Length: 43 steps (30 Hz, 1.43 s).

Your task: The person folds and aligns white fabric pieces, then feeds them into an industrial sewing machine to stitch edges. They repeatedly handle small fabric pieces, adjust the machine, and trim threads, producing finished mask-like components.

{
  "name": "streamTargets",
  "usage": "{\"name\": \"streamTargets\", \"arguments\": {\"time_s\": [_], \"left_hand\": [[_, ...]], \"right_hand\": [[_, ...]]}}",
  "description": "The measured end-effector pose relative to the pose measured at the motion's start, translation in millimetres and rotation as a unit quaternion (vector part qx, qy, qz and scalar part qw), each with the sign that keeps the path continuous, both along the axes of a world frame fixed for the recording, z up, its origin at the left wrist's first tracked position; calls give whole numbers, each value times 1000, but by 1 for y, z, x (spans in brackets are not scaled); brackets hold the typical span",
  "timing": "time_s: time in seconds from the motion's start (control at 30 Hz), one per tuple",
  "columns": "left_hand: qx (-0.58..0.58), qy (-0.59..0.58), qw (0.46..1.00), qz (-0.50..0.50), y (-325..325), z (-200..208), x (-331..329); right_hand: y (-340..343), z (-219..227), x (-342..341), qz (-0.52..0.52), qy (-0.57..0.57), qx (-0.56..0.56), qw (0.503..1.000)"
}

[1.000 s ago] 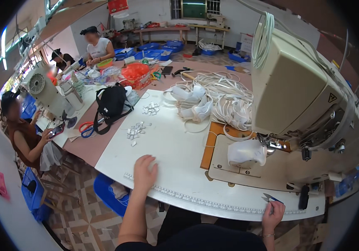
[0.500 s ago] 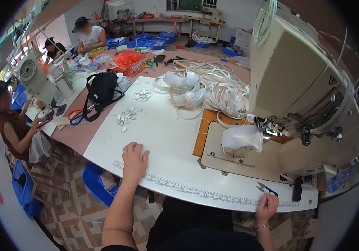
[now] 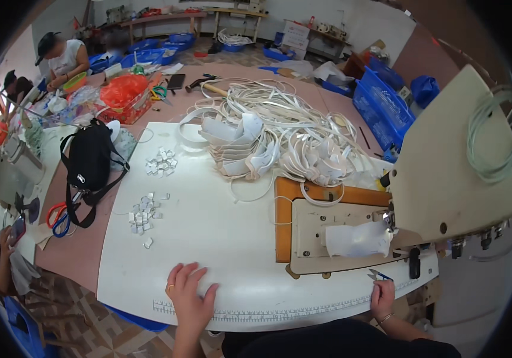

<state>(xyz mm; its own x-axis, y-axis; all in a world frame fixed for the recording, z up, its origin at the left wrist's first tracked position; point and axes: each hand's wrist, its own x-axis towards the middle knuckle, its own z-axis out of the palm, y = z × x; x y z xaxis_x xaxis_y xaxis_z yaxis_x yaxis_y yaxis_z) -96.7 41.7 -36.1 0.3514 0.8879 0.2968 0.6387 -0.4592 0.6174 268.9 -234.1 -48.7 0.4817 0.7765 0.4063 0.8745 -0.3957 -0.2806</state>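
My left hand (image 3: 190, 296) lies open on the white sewing table (image 3: 220, 238), fingers spread, beside the printed ruler strip (image 3: 292, 311). At the table's right front edge my right hand (image 3: 382, 299) has its fingers curled, just below small thread snips (image 3: 381, 275) with a blue handle. Whether those fingers hold anything is hidden. A white curved fabric piece (image 3: 356, 240) sits under the head of the sewing machine (image 3: 465, 161), apart from both hands. Two small heaps of silvery-white pieces (image 3: 162, 161) lie farther off on the left.
Behind the machine bed are stacked white molded pieces (image 3: 238, 146) and a tangle of white straps (image 3: 286, 98). A black bag (image 3: 89, 158), red-and-blue scissors (image 3: 59, 219) and a red bag (image 3: 123, 92) lie leftward. Blue crates (image 3: 381, 110) stand right. People work at left.
My view has swung rightward, so the table and machine appear shifted. Both hands keep nearly the same places on the table, and the fabric piece stays under the machine head.
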Motion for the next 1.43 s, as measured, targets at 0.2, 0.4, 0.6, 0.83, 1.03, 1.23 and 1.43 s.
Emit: {"name": "streamTargets", "arguments": {"time_s": [0.2, 0.4, 0.6, 0.83, 1.03, 1.23, 1.43], "left_hand": [[260, -499, 811, -159, 89, 226, -9], [201, -395, 806, -392, 114, 278, 1], [100, -378, 776, -495, 106, 299, 27], [9, -421, 713, -561, 93, 292, 58], [37, -483, 700, -524, 71, 287, 62], [89, -538, 704, -455, 22, 257, 69], [89, -348, 765, -535, -71, 178, 102]], "right_hand": [[5, 3, 3, 10, -7, -41, 999], [9, 3, -1, -51, -22, -83, 995], [13, 5, -13, -166, 49, -270, 947], [-2, 32, -37, -137, 56, -146, 978], [-66, 51, 47, -332, -14, -75, 940], [-87, 28, 137, -440, 70, -51, 894], [-103, 9, 138, -246, 134, 174, 944]]}}
